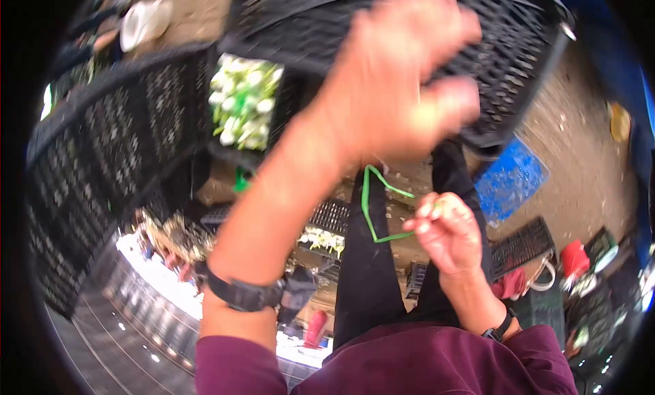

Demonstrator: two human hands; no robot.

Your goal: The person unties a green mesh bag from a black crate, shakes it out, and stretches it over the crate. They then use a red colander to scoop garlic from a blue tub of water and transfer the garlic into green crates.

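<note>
The wearer's two bare hands, seen from above, over the lap and a dark lattice crate. The left hand [409, 74] reaches in from the left across the upper middle of the view and is blurred. It is open: the thumb stands out to the right, clear of the fingers, with a visible gap between them. Nothing can be made out in its grasp. It overlaps the near part of the large black crate [512, 67] at the top; whether it touches this crate cannot be told.

The right hand [450, 234], lower and to the right, is sharper. Its fingertips are drawn together in a pinch upon a thin green band [366, 204], and the remaining fingers are curled. The band extends from these fingertips toward the left as an angular, open loop, lying in front of the dark trousers [368, 279] and below the left hand. Its upper strand ends just beside the pinching fingers.

A dark wristband [245, 294] encircles the left wrist, and a narrower strap [503, 325] the right; the sleeves are purple. To the left of the left forearm, white-and-green produce [245, 105] lies in a dark container, with a further large black crate [116, 135] beyond it. To the right, a blue flat object [512, 180] lies on the brown floor [570, 122], and a red container [575, 258] stands farther out.
</note>
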